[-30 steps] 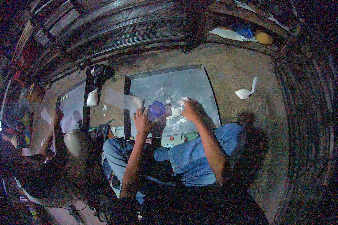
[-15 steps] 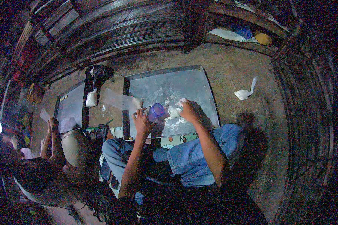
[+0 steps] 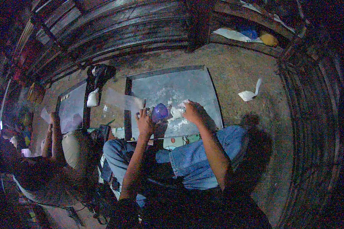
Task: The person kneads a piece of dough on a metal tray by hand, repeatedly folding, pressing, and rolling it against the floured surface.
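Observation:
A shallow metal tray (image 3: 195, 82) dusted with white powder lies before my crossed legs. On its left side my left hand (image 3: 144, 123) has its fingers bent around the side of a small purple cup (image 3: 159, 113). A clear plastic bag (image 3: 120, 100) extends over the tray's left rim, its end close to those fingertips. My right hand (image 3: 193, 113) is closed on a white lump, probably dough, partly hidden by the fingers. Beside it, a white floury mass (image 3: 177, 112) rests on the tray.
Left of me a person (image 3: 55, 131) works at another tray (image 3: 74, 103), with a tied bag of white stuff (image 3: 93, 98) between us. Another small white bag (image 3: 247, 95) lies on the floor at right. Slatted wooden structures (image 3: 141, 32) stand beyond and along the right.
The purple cup has tilted slightly, its round opening showing less plainly. My hands have hardly moved. The neighbouring person has shifted a little.

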A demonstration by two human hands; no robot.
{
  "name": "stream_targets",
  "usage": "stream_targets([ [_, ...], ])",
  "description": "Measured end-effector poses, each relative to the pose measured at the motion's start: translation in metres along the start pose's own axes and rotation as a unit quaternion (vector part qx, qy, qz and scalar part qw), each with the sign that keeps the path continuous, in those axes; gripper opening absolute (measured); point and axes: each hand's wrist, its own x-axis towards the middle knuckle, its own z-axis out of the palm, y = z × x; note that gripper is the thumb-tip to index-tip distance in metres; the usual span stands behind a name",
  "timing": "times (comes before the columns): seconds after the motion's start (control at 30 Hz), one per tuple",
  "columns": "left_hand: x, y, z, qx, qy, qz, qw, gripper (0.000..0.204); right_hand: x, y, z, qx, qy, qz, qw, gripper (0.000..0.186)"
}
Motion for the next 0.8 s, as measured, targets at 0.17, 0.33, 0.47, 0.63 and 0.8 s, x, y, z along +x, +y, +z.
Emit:
stream_targets([
  [0.17, 0.0, 0.006, -0.001, -0.042, -0.02, -0.007, 0.999, 0.078, 0.001, 0.002, 0.001, 0.01, -0.01, 0.039, 0.999, 0.049],
  [0.33, -0.005, -0.011, 0.025, 0.004, -0.004, -0.008, 1.0, 0.078, -0.002, -0.006, -0.001, 0.009, -0.007, 0.016, 1.0, 0.044],
  [0.47, -0.008, -0.015, 0.023, -0.008, -0.031, 0.011, 0.999, 0.077, 0.002, 0.001, 0.005, 0.015, -0.002, -0.011, 1.0, 0.04],
  [0.63, -0.001, 0.007, -0.003, -0.02, -0.041, -0.012, 0.999, 0.079, 0.004, 0.015, 0.022, 0.033, 0.038, -0.013, 0.999, 0.035],
  [0.8, 0.001, 0.006, 0.002, -0.01, -0.034, -0.012, 0.999, 0.085, 0.017, 0.034, 0.04, 0.026, 0.053, -0.03, 0.998, 0.035],
])
